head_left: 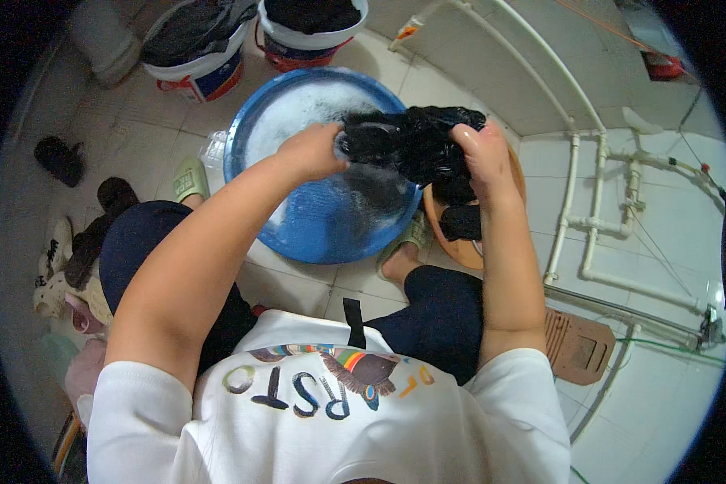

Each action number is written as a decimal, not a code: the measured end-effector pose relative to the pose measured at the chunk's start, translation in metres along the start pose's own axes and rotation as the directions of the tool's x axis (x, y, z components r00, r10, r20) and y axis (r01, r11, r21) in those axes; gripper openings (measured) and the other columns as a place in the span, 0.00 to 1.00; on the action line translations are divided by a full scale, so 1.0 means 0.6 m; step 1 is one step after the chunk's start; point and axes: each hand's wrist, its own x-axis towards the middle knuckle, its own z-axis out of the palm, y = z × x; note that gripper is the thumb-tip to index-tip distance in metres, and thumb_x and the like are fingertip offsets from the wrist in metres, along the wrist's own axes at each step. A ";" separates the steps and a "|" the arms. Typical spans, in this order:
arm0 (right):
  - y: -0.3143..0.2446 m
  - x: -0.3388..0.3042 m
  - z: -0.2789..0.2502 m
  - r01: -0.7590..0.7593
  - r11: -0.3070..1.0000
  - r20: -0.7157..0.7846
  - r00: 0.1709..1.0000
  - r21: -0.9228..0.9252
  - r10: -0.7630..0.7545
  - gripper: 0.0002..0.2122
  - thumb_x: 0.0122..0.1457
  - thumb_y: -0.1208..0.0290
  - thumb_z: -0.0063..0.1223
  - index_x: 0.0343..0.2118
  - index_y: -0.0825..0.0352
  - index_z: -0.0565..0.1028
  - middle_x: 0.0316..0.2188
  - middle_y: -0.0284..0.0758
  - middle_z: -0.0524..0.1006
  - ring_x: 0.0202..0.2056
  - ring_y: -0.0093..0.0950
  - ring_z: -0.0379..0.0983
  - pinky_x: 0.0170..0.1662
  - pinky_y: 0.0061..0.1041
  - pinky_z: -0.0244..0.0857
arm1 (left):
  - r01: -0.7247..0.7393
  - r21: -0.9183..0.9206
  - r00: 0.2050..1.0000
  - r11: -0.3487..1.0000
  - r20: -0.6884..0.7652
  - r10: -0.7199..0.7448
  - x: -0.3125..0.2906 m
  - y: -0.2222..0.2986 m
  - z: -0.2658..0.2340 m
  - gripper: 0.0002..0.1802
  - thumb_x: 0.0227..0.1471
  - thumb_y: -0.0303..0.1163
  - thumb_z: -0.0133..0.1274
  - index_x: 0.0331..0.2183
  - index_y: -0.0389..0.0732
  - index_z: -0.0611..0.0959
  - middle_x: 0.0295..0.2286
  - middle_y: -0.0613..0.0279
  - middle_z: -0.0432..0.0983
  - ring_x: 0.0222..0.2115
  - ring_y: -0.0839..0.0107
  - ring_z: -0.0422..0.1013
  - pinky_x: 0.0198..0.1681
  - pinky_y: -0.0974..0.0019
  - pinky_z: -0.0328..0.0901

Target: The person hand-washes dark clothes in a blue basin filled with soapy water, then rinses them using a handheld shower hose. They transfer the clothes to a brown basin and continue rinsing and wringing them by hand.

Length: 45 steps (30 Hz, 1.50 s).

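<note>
A wet black garment (415, 145), bunched and glistening, stretches between my hands above the right side of a large blue basin (294, 242). My left hand (315, 152) closes round its left end, over the water. At the other end my right hand (486, 157) grips the cloth, thumb on top, over an orange basin (462, 250). White suds (286, 117) cover much of the water in the blue basin. Dark cloth (460, 222) lies in the orange basin, partly hidden by the garment and my right arm. The garment's exact kind cannot be made out.
Two white-rimmed buckets, one (210, 77) at the back left and one (315, 32) behind the basin, hold dark cloth. Shoes (56, 161) lie on the left floor. White pipes (597, 185) run along the right wall, near a brown washboard (577, 347). My feet flank the basin.
</note>
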 end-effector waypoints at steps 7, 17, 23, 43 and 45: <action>-0.099 -0.102 0.041 0.175 0.841 -0.020 0.981 0.512 -0.192 0.10 0.44 0.79 0.44 0.31 0.72 0.71 0.26 0.33 0.74 0.28 0.23 0.70 0.34 0.22 0.65 | -0.345 -0.520 0.890 0.782 -0.447 0.095 0.049 -0.020 0.057 0.50 0.25 0.43 0.64 0.48 0.35 0.56 0.43 0.52 0.62 0.44 0.59 0.62 0.47 0.64 0.57; 0.027 -0.047 -0.013 -0.285 0.950 -0.005 0.958 0.127 0.288 0.08 0.45 0.73 0.45 0.30 0.68 0.69 0.26 0.33 0.72 0.29 0.26 0.68 0.34 0.26 0.62 | 0.048 -0.996 0.992 -0.075 0.056 -0.114 0.005 0.038 -0.035 0.16 0.43 0.31 0.44 0.36 0.34 0.71 0.32 0.54 0.71 0.33 0.62 0.68 0.40 0.63 0.61; 0.117 -0.022 0.091 -0.645 0.403 0.399 0.740 0.649 0.541 0.20 0.50 0.56 0.44 0.44 0.62 0.65 0.43 0.41 0.66 0.42 0.36 0.65 0.45 0.49 0.55 | -0.164 -0.976 0.982 0.142 -0.148 0.119 -0.020 0.071 0.003 0.16 0.37 0.22 0.44 0.34 0.35 0.73 0.28 0.62 0.71 0.29 0.73 0.67 0.34 0.71 0.61; 0.031 -0.022 0.158 -0.492 0.330 0.511 0.859 0.806 0.031 0.18 0.53 0.60 0.35 0.43 0.64 0.67 0.42 0.38 0.69 0.44 0.34 0.65 0.49 0.34 0.56 | 0.104 -0.911 0.994 -0.398 0.084 0.068 -0.026 0.033 -0.051 0.23 0.49 0.44 0.38 0.42 0.40 0.71 0.40 0.58 0.69 0.40 0.65 0.67 0.46 0.60 0.60; 0.076 -0.016 0.166 -0.392 0.543 0.544 0.826 0.743 -0.148 0.17 0.53 0.64 0.37 0.45 0.65 0.66 0.45 0.36 0.66 0.47 0.31 0.62 0.53 0.31 0.52 | 0.141 -0.853 0.975 -0.503 0.030 0.222 -0.017 0.018 -0.045 0.23 0.49 0.42 0.38 0.45 0.40 0.69 0.41 0.58 0.68 0.41 0.64 0.66 0.47 0.59 0.59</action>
